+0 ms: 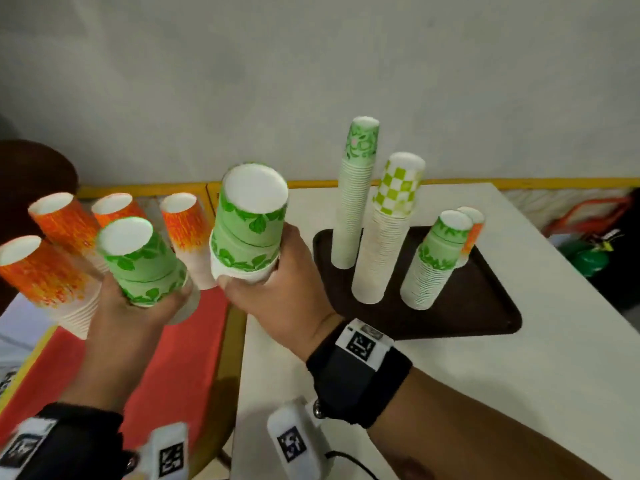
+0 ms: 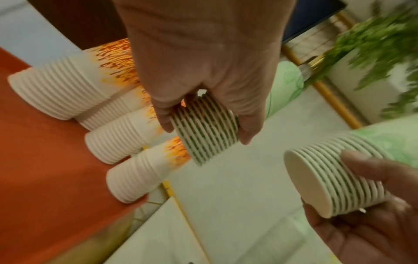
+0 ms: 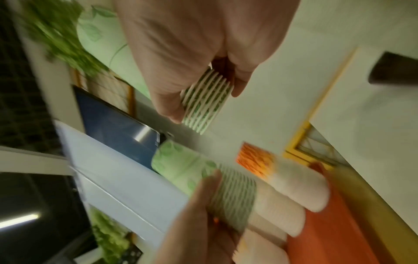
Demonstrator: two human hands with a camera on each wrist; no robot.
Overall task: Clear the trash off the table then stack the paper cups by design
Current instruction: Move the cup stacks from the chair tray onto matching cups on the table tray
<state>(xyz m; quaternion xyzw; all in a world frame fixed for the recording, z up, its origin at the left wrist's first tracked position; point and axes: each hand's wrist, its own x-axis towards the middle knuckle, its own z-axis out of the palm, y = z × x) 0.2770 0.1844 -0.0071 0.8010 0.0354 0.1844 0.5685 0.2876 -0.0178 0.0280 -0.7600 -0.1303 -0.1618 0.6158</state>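
My left hand [image 1: 138, 306] grips a short upside-down stack of green leaf cups [image 1: 142, 261], lifted above the red surface; the left wrist view shows my fingers [image 2: 162, 116] curled round its rims [image 2: 205, 130]. My right hand [image 1: 273, 289] holds a second green leaf stack [image 1: 247, 230] by its rims, raised at the white table's left edge. In the right wrist view that stack's rims [image 3: 203, 103] sit between thumb and fingers. The two stacks are side by side, apart.
Several orange-patterned cup stacks [image 1: 65, 223] stand upside down on the red surface [image 1: 173, 358] at the left. A dark tray [image 1: 485, 306] on the white table [image 1: 519, 393] holds a tall green floral stack [image 1: 353, 202], a checkered stack [image 1: 388, 230], a green leaf stack [image 1: 433, 261] and an orange one behind.
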